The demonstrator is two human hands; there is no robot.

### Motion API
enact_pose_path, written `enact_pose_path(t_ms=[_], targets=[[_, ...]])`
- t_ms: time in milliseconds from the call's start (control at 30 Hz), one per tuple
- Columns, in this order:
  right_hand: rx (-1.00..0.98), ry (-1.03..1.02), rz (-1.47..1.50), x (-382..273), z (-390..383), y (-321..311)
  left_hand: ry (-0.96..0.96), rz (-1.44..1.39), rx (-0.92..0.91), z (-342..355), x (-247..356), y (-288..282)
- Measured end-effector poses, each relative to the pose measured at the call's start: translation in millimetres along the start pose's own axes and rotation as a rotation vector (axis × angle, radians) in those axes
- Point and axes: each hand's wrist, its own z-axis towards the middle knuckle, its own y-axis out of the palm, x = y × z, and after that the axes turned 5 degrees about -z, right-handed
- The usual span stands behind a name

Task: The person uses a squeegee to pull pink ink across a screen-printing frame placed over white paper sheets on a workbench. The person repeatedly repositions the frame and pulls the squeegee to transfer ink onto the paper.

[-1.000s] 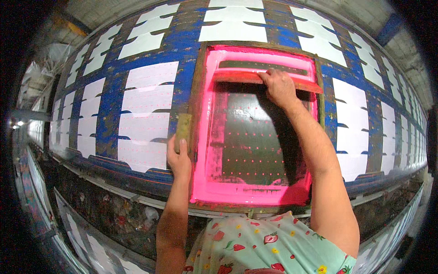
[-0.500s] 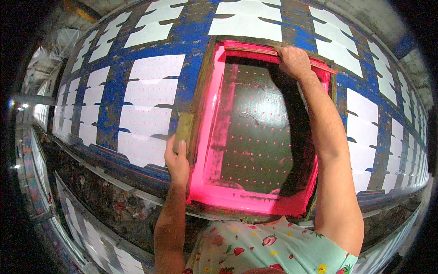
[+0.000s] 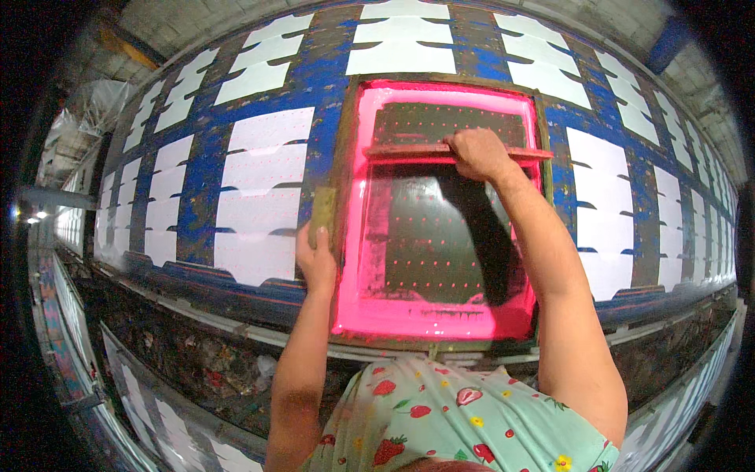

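A screen-printing frame [image 3: 344,149] lies over the table in front of me, its dark dotted mesh [image 3: 440,244] bordered with wet bright pink ink [image 3: 440,317]. My right hand [image 3: 480,154] is closed on the upper edge of a long pink-stained squeegee [image 3: 401,151], which lies crosswise on the upper part of the mesh. By the frame's left side, my left hand [image 3: 317,263] grips a flat yellowish block [image 3: 323,208], thumb on top. Whether that block is fixed to the frame I cannot tell. The right forearm's shadow falls across the mesh.
White cut fabric pieces [image 3: 263,197] lie in rows along the long blue-stained table [image 3: 200,197]; those left of the frame carry pink dots. Other white pieces [image 3: 602,208] lie to the right. A rail [image 3: 259,338] runs along the table's near edge.
The squeegee has come from the frame's far end toward me, levelling out crosswise, with my right hand still on it. My left hand keeps its grip at the frame's left side.
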Motion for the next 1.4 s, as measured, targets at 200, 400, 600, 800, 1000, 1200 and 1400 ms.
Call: enact_pose_path(t_ms=[200,400,600,800,1000,1200,1400], targets=[[-0.08,0.006,0.062,-94.6,-112.0,-17.2,0.039,-0.044,-0.028,1.2,-1.0,-2.9],[-0.131,0.051,0.12,-185.3,-216.9,-30.9,0.232,0.028,0.032,3.1,-7.6,-0.5],[0.011,0.068,0.119,-247.1,-288.9,-26.6,0.182,0.001,0.024,3.8,-14.4,3.0],[0.105,0.071,0.131,-264.6,-312.5,-25.0,0.149,-0.048,0.008,8.4,-15.8,3.2],[0.199,0.029,0.266,-263.2,-339.7,-21.3,0.088,0.088,0.065,7.1,-17.2,4.4],[0.358,0.064,0.526,-184.7,-394.4,-11.1,0.131,0.117,0.012,4.1,-11.9,-0.5],[0.412,0.617,0.636,-81.5,-455.0,17.8,-0.026,0.087,0.039,11.7,-5.7,5.4]])
